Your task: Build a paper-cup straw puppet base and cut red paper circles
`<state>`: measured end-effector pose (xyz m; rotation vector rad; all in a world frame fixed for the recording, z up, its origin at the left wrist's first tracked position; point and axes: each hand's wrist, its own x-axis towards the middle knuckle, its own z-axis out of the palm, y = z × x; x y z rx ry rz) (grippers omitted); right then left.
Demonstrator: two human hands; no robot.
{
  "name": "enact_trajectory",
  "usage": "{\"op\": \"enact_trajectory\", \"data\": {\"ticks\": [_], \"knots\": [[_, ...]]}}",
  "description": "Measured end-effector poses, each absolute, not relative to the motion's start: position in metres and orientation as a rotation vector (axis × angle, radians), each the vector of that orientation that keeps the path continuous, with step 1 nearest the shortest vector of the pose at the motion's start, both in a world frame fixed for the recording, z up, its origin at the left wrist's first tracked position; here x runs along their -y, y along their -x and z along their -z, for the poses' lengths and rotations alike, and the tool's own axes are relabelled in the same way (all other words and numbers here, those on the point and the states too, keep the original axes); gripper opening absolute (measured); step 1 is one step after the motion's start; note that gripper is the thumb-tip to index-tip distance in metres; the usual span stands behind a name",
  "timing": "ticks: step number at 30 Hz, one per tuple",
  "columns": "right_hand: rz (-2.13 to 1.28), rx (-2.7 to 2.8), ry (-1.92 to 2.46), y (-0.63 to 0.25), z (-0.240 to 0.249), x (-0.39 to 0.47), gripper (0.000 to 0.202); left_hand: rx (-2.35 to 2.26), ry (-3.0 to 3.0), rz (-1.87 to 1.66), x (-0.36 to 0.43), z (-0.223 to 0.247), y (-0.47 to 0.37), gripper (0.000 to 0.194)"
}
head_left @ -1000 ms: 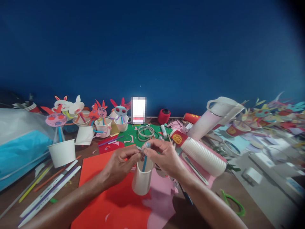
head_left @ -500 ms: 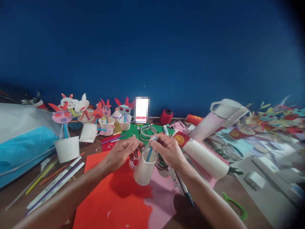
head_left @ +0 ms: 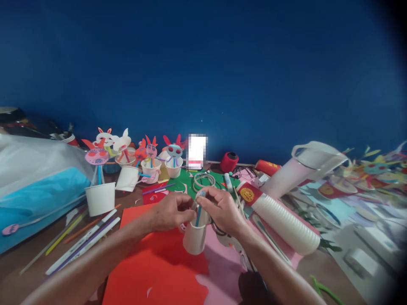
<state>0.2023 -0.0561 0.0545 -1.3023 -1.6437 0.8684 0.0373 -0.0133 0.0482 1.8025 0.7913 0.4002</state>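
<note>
Cup [head_left: 193, 241] is showing just below your right hand [head_left: 221, 207], whose grip is pinching the blue strip [head_left: 199, 217] rising from it. Your left hand [head_left: 173, 210] is sitting beside that grip; I cannot tell whether it is grasping anything. Red paper [head_left: 149, 258] is lying below.

the blue strip [head_left: 199, 215] ends unseen inside the cup [head_left: 193, 242].

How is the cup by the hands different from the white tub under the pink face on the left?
The cup looks tall and slim; the tub looks wider and squatter. A blue stick dips into the cup, but the tub has a pink face above it. The cup is close by the hands, while the tub stands away from them. Both look plain and whitish outside.
</note>
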Motion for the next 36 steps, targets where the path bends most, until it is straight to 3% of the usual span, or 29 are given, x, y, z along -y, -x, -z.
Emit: {"op": "enact_trajectory", "data": {"ticks": [14,24,29,36], "knots": [[-0.835,1.737,1.267,-0.191,-0.061,0.045,0.014,-0.929,-2.167,-0.529,0.016,-0.072,-0.026,0.012],[-0.854,1.643,1.264,-0.187,-0.055,0.049,0.008,-0.942,-1.835,-0.533,0.012,-0.059,-0.028,0.02],[-0.99,1.48,1.209,-0.185,-0.052,0.046,0.031,-0.869,-1.792,-0.579,0.003,-0.055,-0.023,0.023],[-0.895,1.509,1.234,-0.184,-0.051,0.048,0.029,-0.868,-1.786,-0.588,-0.003,-0.053,-0.02,0.019]]}}
